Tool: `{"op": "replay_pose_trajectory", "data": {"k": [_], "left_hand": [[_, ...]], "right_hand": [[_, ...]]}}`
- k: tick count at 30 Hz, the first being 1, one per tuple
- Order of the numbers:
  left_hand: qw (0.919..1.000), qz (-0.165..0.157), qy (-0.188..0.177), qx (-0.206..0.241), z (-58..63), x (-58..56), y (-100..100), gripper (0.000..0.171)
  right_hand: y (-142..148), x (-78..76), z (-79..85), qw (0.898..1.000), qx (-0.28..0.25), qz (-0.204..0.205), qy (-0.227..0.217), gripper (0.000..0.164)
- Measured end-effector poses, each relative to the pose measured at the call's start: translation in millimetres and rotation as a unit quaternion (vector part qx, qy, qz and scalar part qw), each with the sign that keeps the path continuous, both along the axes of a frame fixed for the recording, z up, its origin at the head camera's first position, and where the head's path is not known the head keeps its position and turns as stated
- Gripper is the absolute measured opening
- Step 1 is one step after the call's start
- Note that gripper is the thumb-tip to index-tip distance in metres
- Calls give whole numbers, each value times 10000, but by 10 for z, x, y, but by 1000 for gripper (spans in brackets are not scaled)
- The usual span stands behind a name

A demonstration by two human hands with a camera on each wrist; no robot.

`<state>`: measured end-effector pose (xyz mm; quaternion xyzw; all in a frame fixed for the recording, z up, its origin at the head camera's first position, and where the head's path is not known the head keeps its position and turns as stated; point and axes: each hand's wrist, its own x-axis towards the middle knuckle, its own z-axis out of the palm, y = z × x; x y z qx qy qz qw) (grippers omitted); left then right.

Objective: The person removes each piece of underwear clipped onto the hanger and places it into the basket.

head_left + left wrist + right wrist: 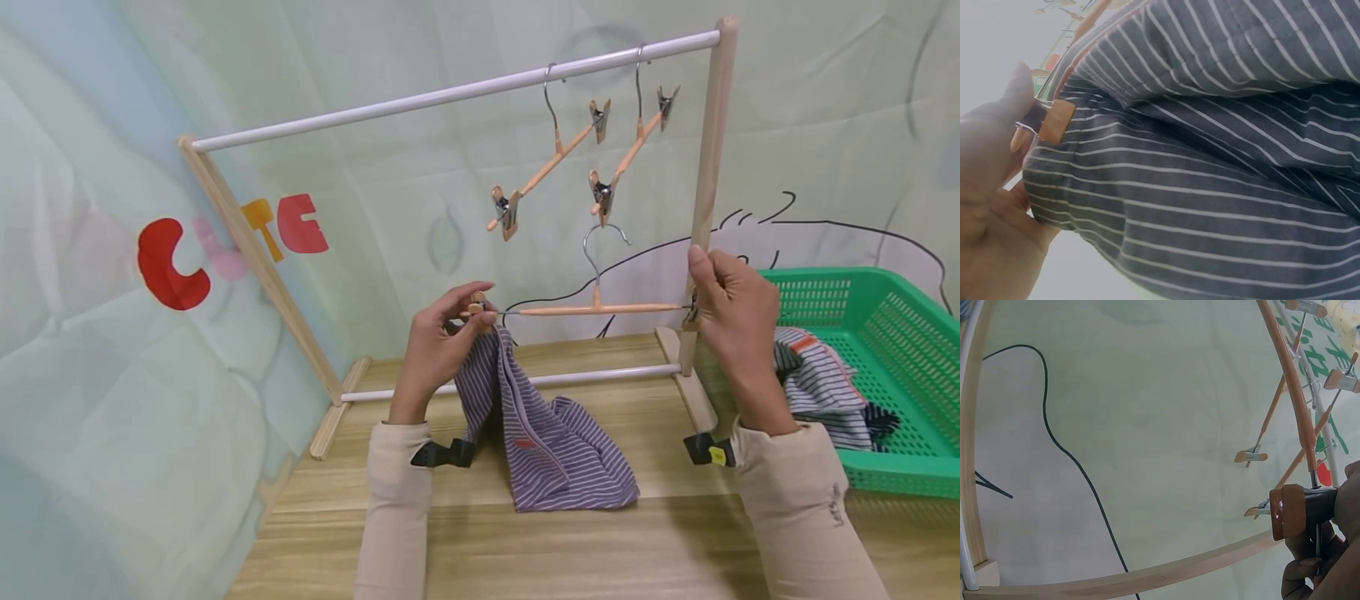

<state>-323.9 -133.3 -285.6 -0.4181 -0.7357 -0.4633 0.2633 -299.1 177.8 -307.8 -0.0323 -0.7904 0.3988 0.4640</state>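
My left hand (442, 342) pinches the clip (477, 304) at the left end of a clip hanger (600, 310). From that clip hangs a purple-grey garment (555, 458) with white stripes and a small orange tag, its lower part lying on the table. In the left wrist view the clip's pad (1057, 122) sits on the garment's edge. At the hanger's other end, my right hand (738, 321) grips the second clip, whose pads (1287, 512) show in the right wrist view with no cloth in them. The hanger's hook points up, off the rail.
Behind the hands stands a wooden rack with a white top rail (450, 94); two clip hangers (558, 154) hang near its right post (712, 167). On the right is a green basket (862, 483) holding another striped garment (821, 392). The wooden table (600, 550) lies below.
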Motion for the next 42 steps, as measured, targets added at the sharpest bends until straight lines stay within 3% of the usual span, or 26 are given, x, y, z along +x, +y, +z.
{"op": "replay_pose_trajectory", "data": {"k": [11,28,35,42], "left_hand": [[9996,234,-128,-28,-39,-45,-2,29],[9970,102,-651,402,-13,28,60,20],[9941,629,-596,647,-32,20,128,22],[9869,1275,-238,955,-228,-230,132,33]], "right_hand": [[0,-7,-3,10000,1,42,79,52],[15,-5,-7,9999,133,41,50,50],[-1,5,3,9999,118,71,-31,50],[-21,23,25,9997,169,143,-100,50]]}}
